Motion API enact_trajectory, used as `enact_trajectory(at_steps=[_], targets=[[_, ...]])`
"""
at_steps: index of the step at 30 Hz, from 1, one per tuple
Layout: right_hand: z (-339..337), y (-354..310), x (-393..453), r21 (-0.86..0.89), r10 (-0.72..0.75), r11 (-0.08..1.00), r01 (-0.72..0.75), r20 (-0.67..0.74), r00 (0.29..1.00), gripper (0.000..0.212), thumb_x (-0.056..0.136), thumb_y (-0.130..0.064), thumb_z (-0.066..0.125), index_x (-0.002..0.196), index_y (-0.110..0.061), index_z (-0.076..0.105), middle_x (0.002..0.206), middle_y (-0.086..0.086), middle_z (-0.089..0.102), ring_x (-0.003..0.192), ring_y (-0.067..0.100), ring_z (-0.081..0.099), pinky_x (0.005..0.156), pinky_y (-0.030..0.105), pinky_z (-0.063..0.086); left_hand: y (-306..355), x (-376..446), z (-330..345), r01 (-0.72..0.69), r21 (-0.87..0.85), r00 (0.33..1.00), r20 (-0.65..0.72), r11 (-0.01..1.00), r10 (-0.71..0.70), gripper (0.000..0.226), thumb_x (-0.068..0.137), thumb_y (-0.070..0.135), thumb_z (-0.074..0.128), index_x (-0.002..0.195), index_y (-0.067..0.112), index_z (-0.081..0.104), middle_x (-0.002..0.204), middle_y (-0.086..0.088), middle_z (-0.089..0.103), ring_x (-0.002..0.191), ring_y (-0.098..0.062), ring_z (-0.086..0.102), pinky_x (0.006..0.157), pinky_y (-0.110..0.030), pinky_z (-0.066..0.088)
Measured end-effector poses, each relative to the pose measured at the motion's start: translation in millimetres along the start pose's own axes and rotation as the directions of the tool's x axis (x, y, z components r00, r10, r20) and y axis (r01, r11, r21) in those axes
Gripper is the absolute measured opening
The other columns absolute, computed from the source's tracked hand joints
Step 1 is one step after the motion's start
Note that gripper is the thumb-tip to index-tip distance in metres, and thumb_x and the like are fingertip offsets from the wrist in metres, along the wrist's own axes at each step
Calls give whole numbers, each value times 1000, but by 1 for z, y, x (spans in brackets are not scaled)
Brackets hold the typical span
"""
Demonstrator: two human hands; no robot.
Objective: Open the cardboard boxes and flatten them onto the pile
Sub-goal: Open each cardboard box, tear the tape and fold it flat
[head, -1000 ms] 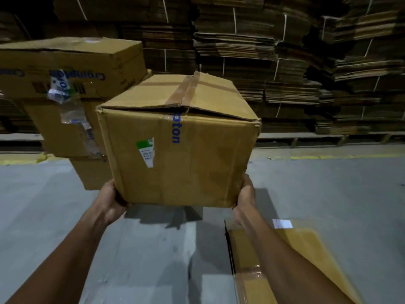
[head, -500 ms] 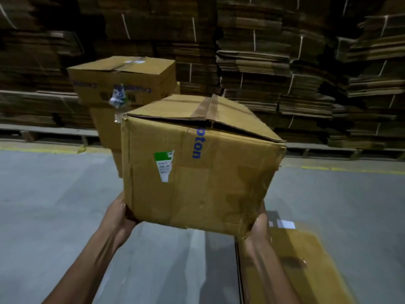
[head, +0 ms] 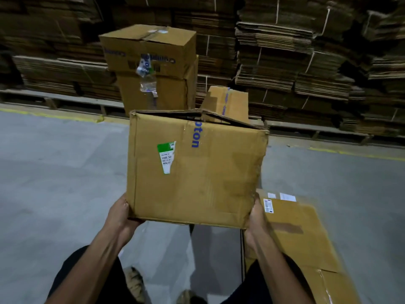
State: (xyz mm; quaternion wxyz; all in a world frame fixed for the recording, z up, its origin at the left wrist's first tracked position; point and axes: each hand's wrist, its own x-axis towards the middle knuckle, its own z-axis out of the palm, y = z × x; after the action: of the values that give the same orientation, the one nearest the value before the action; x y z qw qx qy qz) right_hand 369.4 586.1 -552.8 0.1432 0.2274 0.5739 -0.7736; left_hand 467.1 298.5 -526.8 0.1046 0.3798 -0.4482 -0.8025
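Cardboard, brown and scuffed: the box (head: 197, 170) is held up in front of the person, off the grey floor (head: 54, 172), its top flaps loose. Both forearms reach forward and up. The left hand (head: 119, 213) cups the lower left corner and the right hand (head: 255, 218) the lower right — fingers of each curl under the base, out of sight. Just right of it, a flattened box (head: 300, 233) lies on the floor. Behind stand stacked boxes (head: 153, 69) and bundled cardboard (head: 295, 62).
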Motion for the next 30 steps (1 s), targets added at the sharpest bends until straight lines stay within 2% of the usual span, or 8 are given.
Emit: enact_trajectory(at_steps=[2, 5, 11, 15, 18, 20, 25, 30], targets=[[2, 12, 1, -57, 46, 997, -45, 8, 999, 60, 94, -67, 45, 124, -23, 72, 117, 10, 74, 109, 32, 70, 100, 54, 53, -6, 11, -16, 51, 3, 998, -44, 999, -51, 31, 99, 15, 44, 116, 13, 70, 113, -13, 73, 97, -31, 67, 89, -50, 54], [6, 26, 6, -113, 83, 990, -80, 20, 996, 57, 93, -68, 46, 121, -27, 73, 118, 7, 75, 108, 31, 71, 95, 56, 56, -12, 17, -30, 92, 33, 993, -82, 995, -89, 35, 96, 16, 42, 121, 12, 67, 114, -14, 72, 95, -32, 67, 76, -47, 57], [19, 27, 2, -188, 167, 971, -150, 79, 983, 33, 101, -54, 49, 114, -29, 66, 110, 11, 73, 102, 33, 68, 64, 46, 61, -25, 39, -46, 145, 69, 976, -176, 987, -131, 31, 94, 19, 44, 114, 7, 64, 108, -22, 65, 86, -37, 65, 61, -45, 60], [22, 30, 14, -216, 268, 947, -240, 115, 956, 37, 99, -51, 57, 126, -26, 58, 122, 8, 61, 110, 32, 61, 77, 56, 61, -31, 51, -45, 168, 157, 978, -149, 973, -145, 18, 102, 11, 43, 116, 6, 53, 99, -13, 61, 80, -25, 60, 48, -38, 60], [24, 35, 21, -226, 307, 934, -277, 109, 945, 31, 101, -47, 54, 122, -24, 56, 121, 8, 56, 105, 34, 60, 82, 61, 59, -34, 70, -47, 218, 170, 968, -166, 961, -190, 26, 97, 7, 47, 122, 5, 54, 114, -12, 56, 95, -33, 60, 47, -41, 59], [24, 38, 24, -216, 301, 937, -275, 96, 949, 26, 104, -45, 47, 116, -24, 56, 118, 5, 54, 102, 32, 58, 83, 61, 58, -38, 81, -49, 237, 210, 963, -182, 949, -200, 35, 94, 13, 51, 128, 9, 54, 130, -15, 52, 107, -43, 59, 51, -43, 59], [23, 49, 34, 22, 250, 968, -251, 29, 968, 27, 109, -39, 37, 109, -25, 60, 108, 2, 57, 115, 40, 53, 96, 65, 50, -45, 86, -41, 286, 102, 950, -158, 953, -269, 83, 92, 77, 28, 153, 21, 31, 149, -17, 41, 113, -47, 61, 90, -52, 57], [30, 72, 53, 222, 164, 960, -170, 44, 985, 42, 110, -4, 30, 146, -15, 46, 144, 16, 48, 108, 45, 59, 91, 56, 55, -59, 85, -48, 50, 148, 995, -89, 988, -37, 42, 108, 33, 39, 149, 25, 38, 144, -24, 48, 115, -38, 63, 80, -40, 59]])
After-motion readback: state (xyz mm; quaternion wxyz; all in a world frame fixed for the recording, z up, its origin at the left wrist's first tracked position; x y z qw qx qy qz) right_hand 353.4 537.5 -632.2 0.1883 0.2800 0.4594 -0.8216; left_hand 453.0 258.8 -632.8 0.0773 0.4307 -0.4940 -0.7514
